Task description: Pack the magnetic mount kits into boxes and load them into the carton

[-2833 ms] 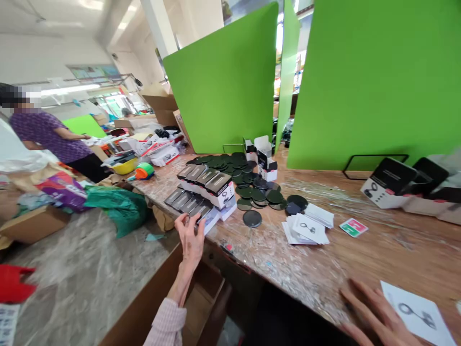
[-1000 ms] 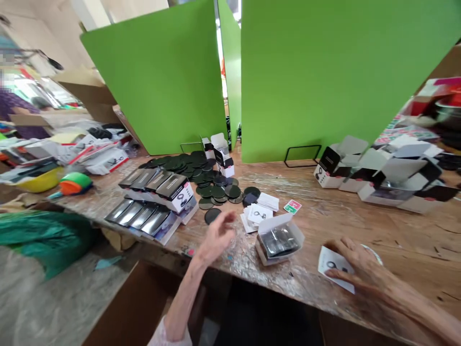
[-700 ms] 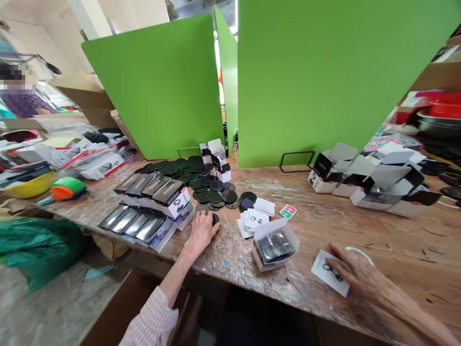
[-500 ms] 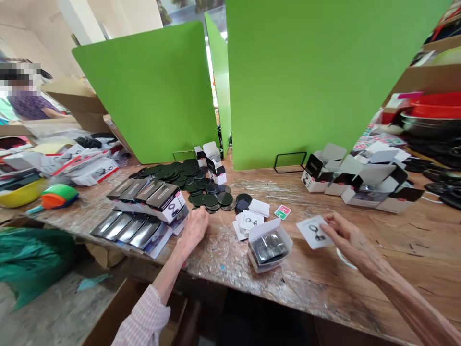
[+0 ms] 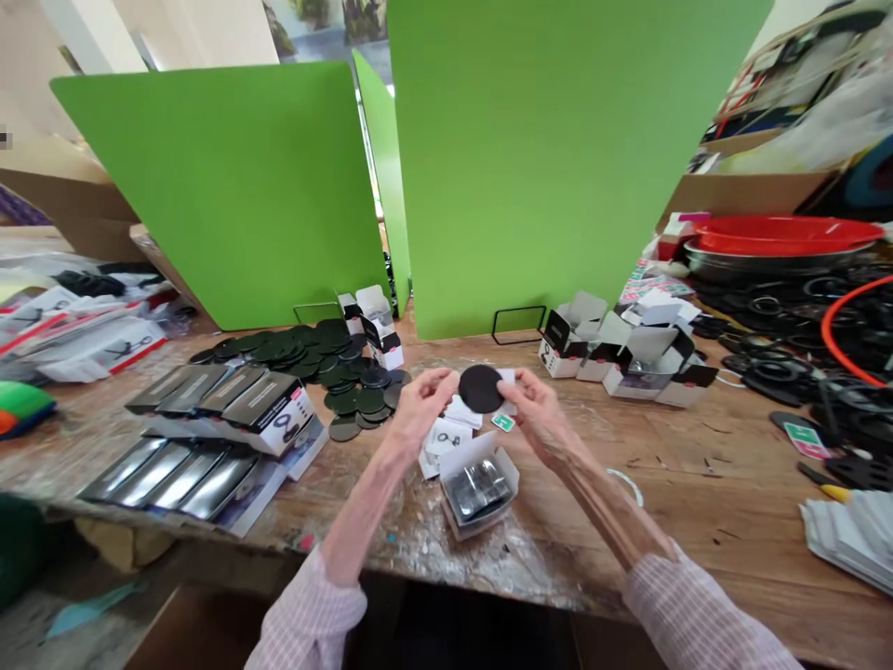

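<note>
Now the lifted black disc (image 5: pixel 480 389) meets the card (image 5: pixel 508 377): left hand (image 5: pixel 420 405) pinches the disc, right hand (image 5: pixel 542 416) apparently grips both.

A red basin (image 5: pixel 788 234) rests atop a metal bowl (image 5: pixel 750 267), right of the upright green panels (image 5: pixel 530 167).

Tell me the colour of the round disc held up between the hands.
The disc is black, seen best in the head view.

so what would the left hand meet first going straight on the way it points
The black disc at its fingers; beyond that, probably the larger green panel, though depth is unclear.
</note>
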Demonstrator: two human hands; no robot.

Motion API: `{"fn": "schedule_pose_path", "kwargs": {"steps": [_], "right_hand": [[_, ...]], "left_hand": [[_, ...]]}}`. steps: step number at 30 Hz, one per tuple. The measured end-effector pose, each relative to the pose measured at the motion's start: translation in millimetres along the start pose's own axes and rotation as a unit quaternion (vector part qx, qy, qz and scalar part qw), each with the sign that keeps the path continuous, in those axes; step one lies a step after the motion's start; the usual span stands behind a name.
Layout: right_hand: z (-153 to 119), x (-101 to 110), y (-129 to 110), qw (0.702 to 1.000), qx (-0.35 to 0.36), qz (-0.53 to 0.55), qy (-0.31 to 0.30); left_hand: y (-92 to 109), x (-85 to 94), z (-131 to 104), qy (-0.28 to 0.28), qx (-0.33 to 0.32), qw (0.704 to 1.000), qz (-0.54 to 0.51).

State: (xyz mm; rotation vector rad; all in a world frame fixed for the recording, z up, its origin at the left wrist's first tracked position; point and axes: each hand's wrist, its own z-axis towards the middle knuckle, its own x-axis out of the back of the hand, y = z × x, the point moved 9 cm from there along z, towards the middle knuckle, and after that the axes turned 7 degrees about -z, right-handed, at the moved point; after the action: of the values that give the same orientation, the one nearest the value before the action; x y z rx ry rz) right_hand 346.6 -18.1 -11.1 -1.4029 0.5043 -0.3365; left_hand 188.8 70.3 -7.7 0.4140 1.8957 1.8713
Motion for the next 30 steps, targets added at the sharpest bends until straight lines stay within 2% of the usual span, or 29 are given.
{"fn": "schedule_pose_path", "kwargs": {"steps": [3, 4, 5, 7, 10, 12, 15, 17, 19, 21, 23, 24, 25, 27, 28, 30], "right_hand": [[-37, 27, -33, 0.992, 0.091, -0.072, 0.054], [-52, 31, -44, 0.981, 0.134, -0.124, 0.069], [-67, 30, -54, 0.963, 0.182, -0.187, 0.071], [-93, 7, -65, 0.904, 0.287, -0.316, 0.022], [-114, -41, -45, 0.773, 0.396, -0.485, -0.104], [-111, -55, -23, 0.711, 0.4, -0.564, -0.131], [-105, -54, -13, 0.681, 0.402, -0.609, -0.071], [-111, -50, -20, 0.667, 0.43, -0.608, -0.005], [-119, -50, -27, 0.655, 0.451, -0.605, 0.03], [-122, -53, -26, 0.662, 0.446, -0.602, 0.0], [-124, -54, -21, 0.685, 0.436, -0.581, -0.062], [-126, -50, -20, 0.703, 0.432, -0.56, -0.074], [-125, -41, -20, 0.73, 0.422, -0.535, -0.06], [-116, -10, -15, 0.812, 0.352, -0.466, 0.014], [-110, 5, -5, 0.859, 0.289, -0.42, 0.038], [-97, 18, 28, 0.94, 0.137, -0.313, 0.012]], "left_hand": [[-14, 4.7, -64, -0.034, -0.038, 0.996, 0.079], [-25, 6.8, -84, -0.019, -0.045, 0.993, 0.109], [-37, 8.0, -101, 0.005, -0.043, 0.991, 0.129], [-60, 3.3, -121, 0.036, -0.032, 0.989, 0.14], [-74, -11.9, -118, 0.029, -0.032, 0.991, 0.126], [-73, -16.4, -108, 0.017, -0.031, 0.992, 0.118], [-69, -13.2, -97, 0.014, -0.018, 0.994, 0.109], [-67, -10.8, -95, 0.014, -0.017, 0.994, 0.108], [-68, -8.8, -95, 0.018, -0.023, 0.994, 0.11], [-71, -8.1, -95, 0.018, -0.033, 0.994, 0.106], [-74, -7.1, -95, 0.018, -0.052, 0.994, 0.091], [-74, -5.2, -96, 0.026, -0.067, 0.994, 0.081], [-73, -2.5, -98, 0.038, -0.087, 0.993, 0.072], [-67, 0.5, -103, 0.056, -0.14, 0.985, 0.078], [-62, 0.0, -106, 0.058, -0.174, 0.978, 0.098], [-51, -5.1, -112, 0.05, -0.242, 0.956, 0.157]]}}
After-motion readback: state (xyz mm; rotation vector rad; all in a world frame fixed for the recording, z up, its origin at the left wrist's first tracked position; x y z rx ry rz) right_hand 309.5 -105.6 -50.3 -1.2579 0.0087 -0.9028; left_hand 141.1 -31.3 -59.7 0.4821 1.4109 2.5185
